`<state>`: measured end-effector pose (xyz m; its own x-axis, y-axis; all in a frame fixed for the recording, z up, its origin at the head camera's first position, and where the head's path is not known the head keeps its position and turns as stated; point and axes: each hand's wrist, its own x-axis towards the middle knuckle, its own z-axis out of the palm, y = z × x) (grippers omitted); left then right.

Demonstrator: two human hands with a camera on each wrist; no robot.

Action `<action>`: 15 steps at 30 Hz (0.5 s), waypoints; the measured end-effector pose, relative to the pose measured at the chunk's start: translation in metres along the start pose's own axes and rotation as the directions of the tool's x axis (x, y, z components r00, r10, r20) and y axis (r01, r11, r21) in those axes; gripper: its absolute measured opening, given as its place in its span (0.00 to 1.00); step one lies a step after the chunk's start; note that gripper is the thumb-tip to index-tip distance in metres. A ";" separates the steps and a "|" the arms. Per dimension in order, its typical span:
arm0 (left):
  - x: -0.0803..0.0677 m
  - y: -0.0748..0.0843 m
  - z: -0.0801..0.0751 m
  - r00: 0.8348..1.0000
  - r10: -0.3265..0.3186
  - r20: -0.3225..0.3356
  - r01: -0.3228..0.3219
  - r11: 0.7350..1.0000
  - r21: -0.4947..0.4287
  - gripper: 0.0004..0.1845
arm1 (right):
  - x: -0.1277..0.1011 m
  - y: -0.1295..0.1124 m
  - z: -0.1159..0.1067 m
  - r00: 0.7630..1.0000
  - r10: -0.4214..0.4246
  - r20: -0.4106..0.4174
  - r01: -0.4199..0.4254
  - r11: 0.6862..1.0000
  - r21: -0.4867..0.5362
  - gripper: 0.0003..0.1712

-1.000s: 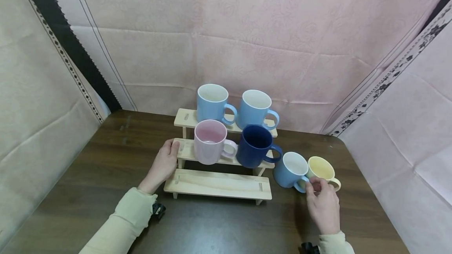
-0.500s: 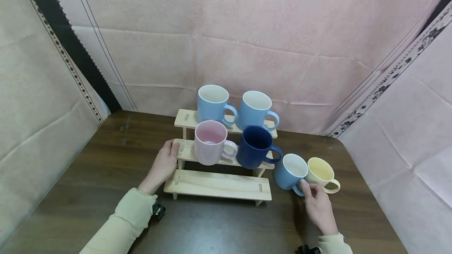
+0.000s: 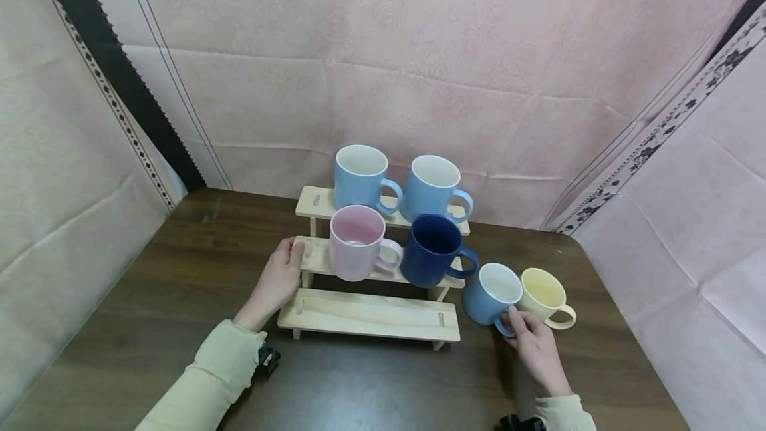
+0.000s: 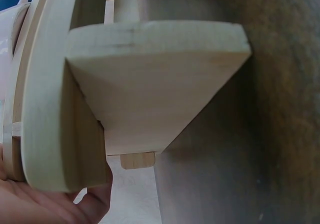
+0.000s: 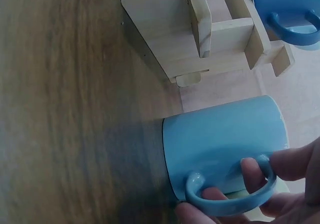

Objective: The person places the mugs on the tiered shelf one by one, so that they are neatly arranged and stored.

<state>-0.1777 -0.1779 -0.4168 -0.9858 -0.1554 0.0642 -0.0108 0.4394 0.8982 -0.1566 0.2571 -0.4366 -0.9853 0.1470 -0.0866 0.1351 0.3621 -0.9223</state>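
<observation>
Nearest are two hands in pale sleeves, a right hand (image 3: pixel 537 351) and a left hand (image 3: pixel 272 285), over one brown table (image 3: pixel 359 391); of six mugs, two stand on that table, one light blue mug (image 3: pixel 483 304) just beside the right end of the stand and, just beyond it to the right, one yellow mug (image 3: pixel 544 288). One wooden stand (image 3: pixel 368 314) has three steps: the lowest is bare, the middle one carries a pink mug (image 3: pixel 352 258) and a navy mug (image 3: pixel 426 261), and the top one a left blue mug (image 3: pixel 353 185) and a right blue mug (image 3: pixel 427 199). Pale cloth (image 3: pixel 383 72) hangs behind. The light blue mug in hand is glossy and straight-sided, upright, white inside, its rounded handle (image 5: pixel 235 205) turned toward the person. The right hand's fingers are bent around that handle, at least one passing through the loop, with the thumb against its upper end. The left hand's fingers are curled around the left end of the middle step, partly hidden by the board. One second earlier the right hand sat higher and further right, covering part of the yellow mug's lower front; now it is lower and further left, and more of the yellow mug shows. The left hand and the mugs on the stand lie practically as they did.
</observation>
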 end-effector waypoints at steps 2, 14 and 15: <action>0.000 0.000 0.000 1.000 -0.003 0.000 0.003 1.000 -0.001 0.29 | 0.000 0.000 0.001 1.000 0.002 -0.021 -0.002 1.000 0.018 0.26; 0.001 -0.003 0.000 1.000 -0.004 0.006 0.004 1.000 0.001 0.29 | -0.002 -0.001 0.002 0.996 0.011 -0.084 -0.003 0.996 0.091 0.23; 0.001 -0.003 0.000 1.000 -0.003 0.005 0.003 1.000 0.000 0.29 | -0.003 -0.001 0.001 0.996 0.009 -0.085 -0.001 0.996 0.092 0.23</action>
<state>-0.1791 -0.1792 -0.4190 -0.9866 -0.1524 0.0590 -0.0142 0.4392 0.8983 -0.1542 0.2554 -0.4357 -0.9716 0.2283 -0.0625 0.1262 0.2762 -0.9528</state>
